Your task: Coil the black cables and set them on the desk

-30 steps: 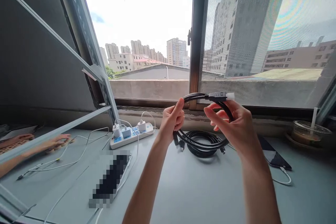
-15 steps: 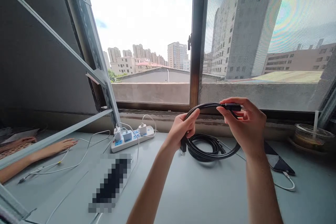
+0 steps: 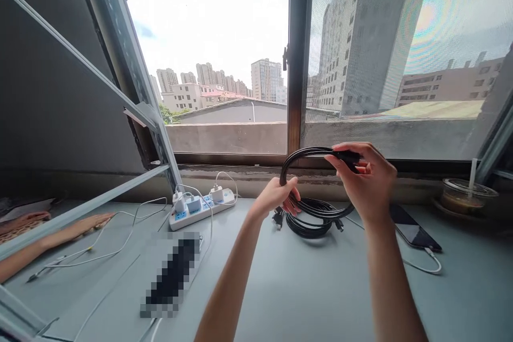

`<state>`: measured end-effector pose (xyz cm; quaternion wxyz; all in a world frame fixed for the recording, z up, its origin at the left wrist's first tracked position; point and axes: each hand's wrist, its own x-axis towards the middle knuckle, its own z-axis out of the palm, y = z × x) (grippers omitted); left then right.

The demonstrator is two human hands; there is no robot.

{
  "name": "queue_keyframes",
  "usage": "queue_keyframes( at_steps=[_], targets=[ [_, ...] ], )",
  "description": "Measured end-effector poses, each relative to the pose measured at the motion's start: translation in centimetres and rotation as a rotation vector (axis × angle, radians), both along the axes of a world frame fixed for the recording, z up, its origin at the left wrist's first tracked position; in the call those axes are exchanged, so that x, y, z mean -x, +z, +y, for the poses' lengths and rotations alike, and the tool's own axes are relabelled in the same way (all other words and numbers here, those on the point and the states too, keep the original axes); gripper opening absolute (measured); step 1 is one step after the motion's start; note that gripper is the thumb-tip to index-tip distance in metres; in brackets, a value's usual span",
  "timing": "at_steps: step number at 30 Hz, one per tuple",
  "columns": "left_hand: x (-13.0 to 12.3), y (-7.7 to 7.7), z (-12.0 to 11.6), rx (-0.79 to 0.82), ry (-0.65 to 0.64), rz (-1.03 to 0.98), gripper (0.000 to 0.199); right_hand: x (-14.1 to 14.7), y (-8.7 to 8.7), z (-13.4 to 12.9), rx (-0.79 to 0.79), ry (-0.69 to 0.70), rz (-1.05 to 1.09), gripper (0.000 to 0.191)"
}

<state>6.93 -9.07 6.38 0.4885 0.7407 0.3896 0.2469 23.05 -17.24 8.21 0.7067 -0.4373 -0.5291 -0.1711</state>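
A black cable (image 3: pixel 305 152) hangs in a raised loop between my two hands. My right hand (image 3: pixel 366 176) pinches its upper side, thumb and fingers closed around a thick black end whose shape is partly hidden. On the loop's left side, my left hand (image 3: pixel 276 196) is closed around the cable, fingers curled under it. Just behind and below lies a second coiled black cable (image 3: pixel 306 231) on the grey table (image 3: pixel 304 294), with dark plugs showing near its edges. The loop overlaps this coil in view.
A white power strip (image 3: pixel 202 208) with chargers stands by the window. In front lies a blurred-out dark device (image 3: pixel 172 278). At right are a phone (image 3: pixel 414 228) on a white cable and a lidded drink cup (image 3: pixel 467 196). Another person's arm (image 3: pixel 68 232) rests at left, behind metal framing (image 3: pixel 150 112).
Both hands have shifted slightly left in view along with the cable loop. My left hand sits lower on the loop, and the plug that hung below it is less distinct. The view has shifted a little.
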Motion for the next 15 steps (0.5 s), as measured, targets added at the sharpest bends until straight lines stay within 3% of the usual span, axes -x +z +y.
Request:
queue_keyframes(
  at_steps=[3,6,15],
  targets=[
    [-0.6,-1.0,1.3,-0.050,0.141,0.030,0.046,-2.2,-1.3,1.7,0.264,0.075,0.045,0.032],
    [-1.2,-2.2,2.6,-0.067,0.201,0.085,0.042,-4.2,-3.3,3.6,0.601,0.182,0.163,0.041],
    [-2.6,-7.8,5.7,-0.061,0.232,0.340,0.020,-6.4,-11.5,9.7,0.975,0.087,0.216,0.024]
  ],
)
